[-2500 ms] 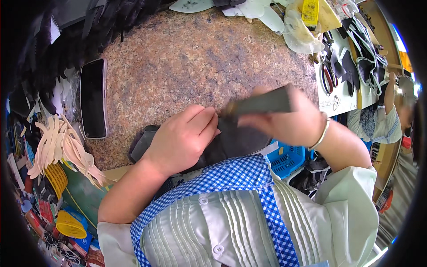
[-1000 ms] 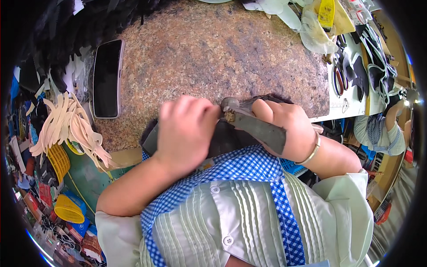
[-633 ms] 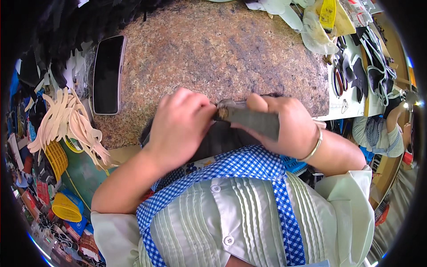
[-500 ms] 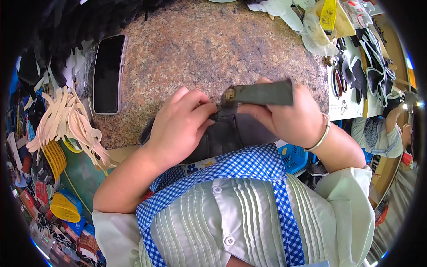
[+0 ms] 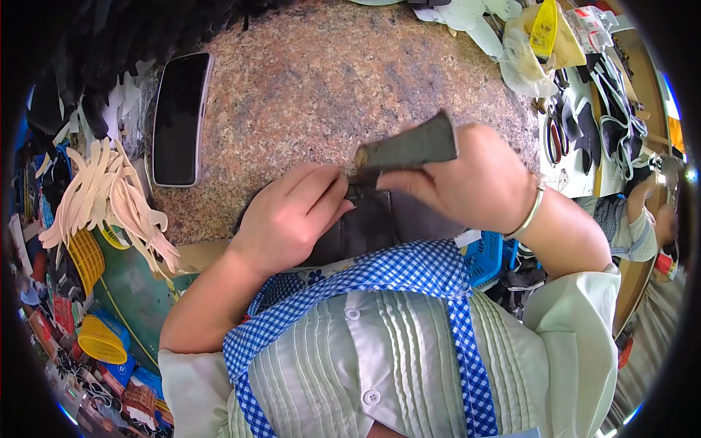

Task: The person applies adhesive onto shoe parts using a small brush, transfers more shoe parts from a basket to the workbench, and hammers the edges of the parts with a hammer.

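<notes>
My right hand is closed around a hammer with a dark metal head, flared wide at one end and narrower at the brownish other end. Its narrow end sits just over the far edge of a black leather-like piece, which lies at the table's near edge against my apron. From the left, my left hand pinches that piece's edge, fingertips close to the hammer. My fingers hide part of the edge, and the hammer's handle cannot be made out.
A speckled stone tabletop spreads ahead. At its left lies a phone, with pale beige strips hanging beside it and black pieces heaped behind. Scissors and dark cut pieces lie at the right. A blue basket stands below the edge.
The hammer has shifted left and tilted, its flared end now higher. My right hand moved slightly with it. My left hand still pinches the black piece, a little lower.
</notes>
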A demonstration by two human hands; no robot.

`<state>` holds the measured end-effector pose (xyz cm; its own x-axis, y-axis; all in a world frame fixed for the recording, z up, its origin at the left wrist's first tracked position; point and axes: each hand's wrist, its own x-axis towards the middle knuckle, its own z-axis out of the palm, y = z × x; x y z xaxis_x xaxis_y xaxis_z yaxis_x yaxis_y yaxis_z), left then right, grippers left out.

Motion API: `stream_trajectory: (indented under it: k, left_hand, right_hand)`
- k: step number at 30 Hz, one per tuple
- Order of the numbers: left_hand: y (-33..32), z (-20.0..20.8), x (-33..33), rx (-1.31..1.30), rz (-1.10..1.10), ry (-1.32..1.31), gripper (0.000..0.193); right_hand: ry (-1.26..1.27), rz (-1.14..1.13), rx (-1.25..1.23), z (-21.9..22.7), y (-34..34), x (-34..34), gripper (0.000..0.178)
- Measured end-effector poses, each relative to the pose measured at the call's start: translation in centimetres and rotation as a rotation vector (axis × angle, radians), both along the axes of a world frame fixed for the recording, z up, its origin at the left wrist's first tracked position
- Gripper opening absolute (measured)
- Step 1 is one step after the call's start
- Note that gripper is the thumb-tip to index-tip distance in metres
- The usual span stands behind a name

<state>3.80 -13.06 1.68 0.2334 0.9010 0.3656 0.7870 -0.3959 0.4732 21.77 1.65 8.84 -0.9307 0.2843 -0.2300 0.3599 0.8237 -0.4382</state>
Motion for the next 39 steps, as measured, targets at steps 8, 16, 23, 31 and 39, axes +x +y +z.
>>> stream_trajectory:
  k: [8, 16, 23, 31, 39]
  left_hand:
    - [-0.6, -0.5, 0.2, 0.062, 0.05, 0.078, 0.026]
    - [-0.9, -0.6, 0.4, 0.062, 0.054, 0.073, 0.028]
    - [-0.7, 0.1, -0.1, -0.022, 0.147, 0.004, 0.03]
    - [-1.0, 0.9, -1.1, -0.231, 0.301, -0.131, 0.025]
    - [-2.1, 0.1, 0.8, -0.02, 0.255, -0.027, 0.028]
  right_hand:
    - [0.012, -0.036, -0.033, -0.3, 0.0, 0.1, 0.023]
    - [0.071, -0.038, -0.026, -0.4, -0.6, -0.1, 0.028]
    - [0.07, 0.024, 0.041, -1.5, -2.2, 0.5, 0.027]
    - [0.031, -0.002, 0.116, -2.0, -3.3, 0.8, 0.026]
    - [0.116, -0.068, 0.073, -1.7, -3.3, 0.5, 0.019]
